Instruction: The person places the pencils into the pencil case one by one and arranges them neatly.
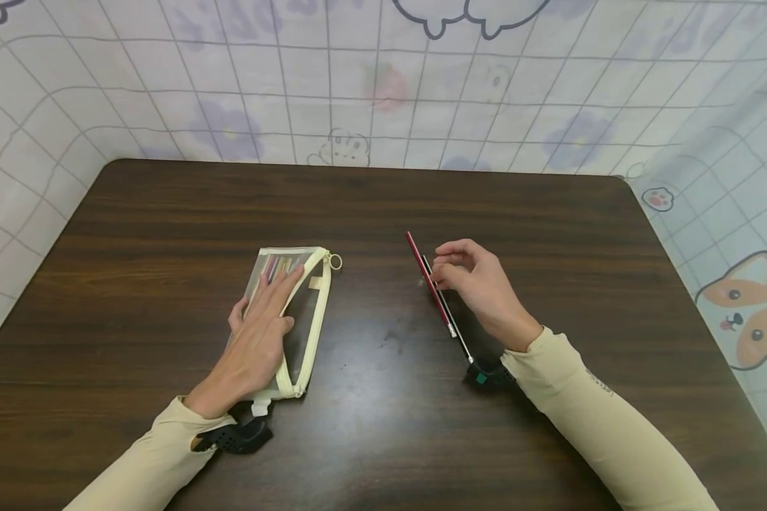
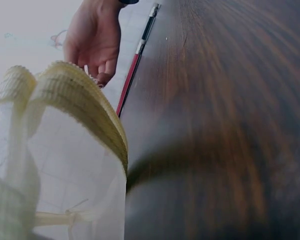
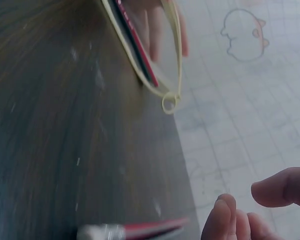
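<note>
A see-through pencil pouch [image 1: 303,341] with a cream zipper edge lies left of the middle of the table, its zipped side gaping. My left hand [image 1: 256,341] rests on it, fingers stretched along the clear side. Several coloured pencils [image 1: 278,266] show inside, past the fingertips. To the right, a red pencil [image 1: 422,264] and a dark pencil [image 1: 457,330] lie side by side at a slant. My right hand [image 1: 479,287] hovers close over them with loosely bent fingers. In the right wrist view the thumb [image 3: 280,189] and fingertips [image 3: 220,215] are apart, with nothing between them.
The dark wooden table [image 1: 371,206] ends at the back against a white grid-patterned cloth [image 1: 281,85]. A ring pull [image 1: 336,262] hangs at the pouch's far corner. Black wrist cameras [image 1: 239,435] sit below both hands, the right one close to the pencils' near ends.
</note>
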Available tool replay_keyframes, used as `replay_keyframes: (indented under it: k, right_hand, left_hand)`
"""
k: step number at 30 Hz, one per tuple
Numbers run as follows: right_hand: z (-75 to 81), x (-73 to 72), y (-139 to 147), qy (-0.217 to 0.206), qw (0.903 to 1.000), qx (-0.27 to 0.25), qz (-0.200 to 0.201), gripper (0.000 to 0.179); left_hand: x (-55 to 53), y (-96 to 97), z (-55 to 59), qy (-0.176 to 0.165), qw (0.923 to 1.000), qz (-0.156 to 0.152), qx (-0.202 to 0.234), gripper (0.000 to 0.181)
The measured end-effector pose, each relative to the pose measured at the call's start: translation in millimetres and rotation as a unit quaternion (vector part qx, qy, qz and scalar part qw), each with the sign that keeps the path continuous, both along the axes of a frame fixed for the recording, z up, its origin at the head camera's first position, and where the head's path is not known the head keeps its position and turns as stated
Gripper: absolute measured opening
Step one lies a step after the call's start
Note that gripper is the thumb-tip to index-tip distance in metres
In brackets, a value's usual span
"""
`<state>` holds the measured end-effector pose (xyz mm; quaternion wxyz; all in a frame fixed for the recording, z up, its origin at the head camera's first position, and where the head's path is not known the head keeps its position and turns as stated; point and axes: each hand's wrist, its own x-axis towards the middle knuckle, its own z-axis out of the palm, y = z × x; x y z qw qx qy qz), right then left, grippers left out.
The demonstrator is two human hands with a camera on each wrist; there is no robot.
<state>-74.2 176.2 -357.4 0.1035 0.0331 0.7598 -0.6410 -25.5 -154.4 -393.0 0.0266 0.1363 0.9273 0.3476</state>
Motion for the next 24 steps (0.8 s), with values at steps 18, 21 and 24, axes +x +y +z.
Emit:
replay_keyframes:
  k: [18, 21, 24]
  right_hand:
    - [-19.0, -3.0, 30.7, -0.022, 0.9971, 0.06, 0.041, 0.049]
    - [-21.3, -3.1, 32.0, -0.019, 0.9922, 0.111, 0.054, 0.052]
    - [-22.5, -2.7, 32.6, -0.014, 0.9867, 0.15, 0.06, 0.058]
  left_hand:
    - [0.8, 1.0, 2.5, -0.008, 1.0, 0.003, -0.001, 0.07]
    - [0.4, 0.9, 1.6, -0.007, 1.0, 0.001, -0.002, 0.07]
    - [-0.2, 0.7, 0.3, -0.005, 1.0, -0.002, -0.002, 0.07]
